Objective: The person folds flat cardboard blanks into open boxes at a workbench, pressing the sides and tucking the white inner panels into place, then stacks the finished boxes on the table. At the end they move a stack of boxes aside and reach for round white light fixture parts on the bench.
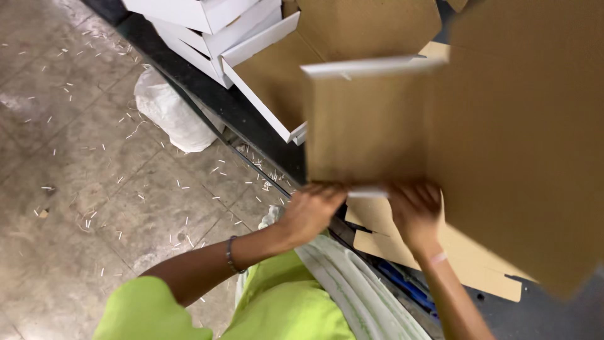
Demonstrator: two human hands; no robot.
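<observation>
Big brown flap [528, 157] looms nearest; left hand [313, 211] and right hand [415, 211] both pinch box panel [368, 126] bottom edge, folding upright; finished white boxes [207, 28] beyond.

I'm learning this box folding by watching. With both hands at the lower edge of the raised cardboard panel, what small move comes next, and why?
Probably press the bottom flap inward: the left hand and right hand both pinch the lower edge of the upright cardboard panel, whose white flap pokes out between them.
</observation>
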